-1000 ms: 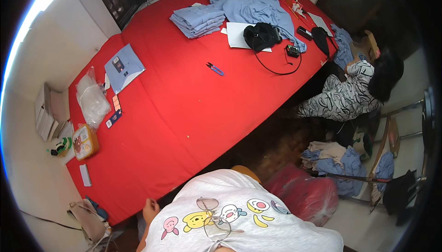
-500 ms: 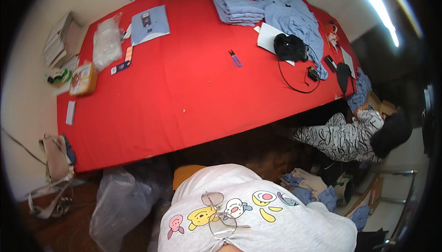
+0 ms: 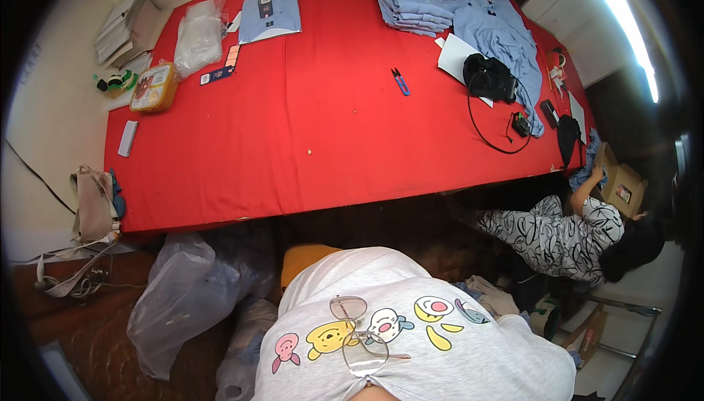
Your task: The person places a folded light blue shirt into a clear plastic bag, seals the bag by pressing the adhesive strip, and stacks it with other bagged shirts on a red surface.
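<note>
Neither of my hands shows in the head view; only my chest in a light grey printed shirt (image 3: 411,328), with a pair of glasses (image 3: 359,335) hanging at the collar, fills the lower middle. In front of me stands a large table with a red cover (image 3: 315,122). On it lie small blue snips (image 3: 400,81), a stack of folded light blue shirts (image 3: 411,6), more loose blue shirts (image 3: 499,31) and a packaged blue shirt (image 3: 270,14).
A black pouch with a cable (image 3: 490,78), white paper (image 3: 456,55), a clear bag (image 3: 196,33) and a yellow tin (image 3: 154,87) lie on the table. A seated person in a patterned top (image 3: 565,236) holds a cardboard box (image 3: 622,187) at the right. Plastic bags (image 3: 183,291) sit on the floor.
The view has swung to the left and drawn nearer to the table. The seated person at the right now sits lower in the picture. No hand has come into view.
</note>
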Available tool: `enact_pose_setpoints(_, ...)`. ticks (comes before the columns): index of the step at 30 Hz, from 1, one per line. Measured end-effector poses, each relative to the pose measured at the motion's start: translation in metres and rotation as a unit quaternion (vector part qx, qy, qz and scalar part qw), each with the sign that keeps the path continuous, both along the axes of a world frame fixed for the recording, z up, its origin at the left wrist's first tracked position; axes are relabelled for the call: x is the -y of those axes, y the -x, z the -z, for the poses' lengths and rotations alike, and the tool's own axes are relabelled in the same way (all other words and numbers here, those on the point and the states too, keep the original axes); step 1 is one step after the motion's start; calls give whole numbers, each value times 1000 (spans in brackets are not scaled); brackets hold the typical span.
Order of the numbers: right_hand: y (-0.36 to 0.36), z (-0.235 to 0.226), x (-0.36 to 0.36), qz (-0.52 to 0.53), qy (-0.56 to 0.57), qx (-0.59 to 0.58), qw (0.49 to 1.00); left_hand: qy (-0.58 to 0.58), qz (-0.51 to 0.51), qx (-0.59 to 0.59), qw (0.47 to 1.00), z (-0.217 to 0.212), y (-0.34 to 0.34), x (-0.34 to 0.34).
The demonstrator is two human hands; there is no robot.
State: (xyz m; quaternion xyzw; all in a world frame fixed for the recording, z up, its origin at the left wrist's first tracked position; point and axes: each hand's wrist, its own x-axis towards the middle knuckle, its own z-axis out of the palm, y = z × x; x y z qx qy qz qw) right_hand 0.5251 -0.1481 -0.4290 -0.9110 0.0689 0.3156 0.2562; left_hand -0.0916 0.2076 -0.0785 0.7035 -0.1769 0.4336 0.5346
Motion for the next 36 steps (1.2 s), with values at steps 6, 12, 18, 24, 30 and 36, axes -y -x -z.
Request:
enact_pose_setpoints(6,21,22,9,3,7,-25,1000,9,14,-20,1000,2,-13,3)
enact_pose_setpoints(12,49,48,23,4,9,-48,999,19,30,-27,999,6,-25,1)
enact_pose_setpoints(18,89,89,21,-7,0,-79,997,29,17,-57,998,25,-29,4)
enact_pose_setpoints(24,135,130,-24,-74,-17,-108,991,183,-207,-325,904,151,5,13)
enact_pose_setpoints(30,177,138,-162,-256,-254,32,932,301,-335,-703,551,358,114,96)
enact_pose_setpoints(36,239,20,-345,-537,-388,213,718,292,-88,-908,286,396,198,153)
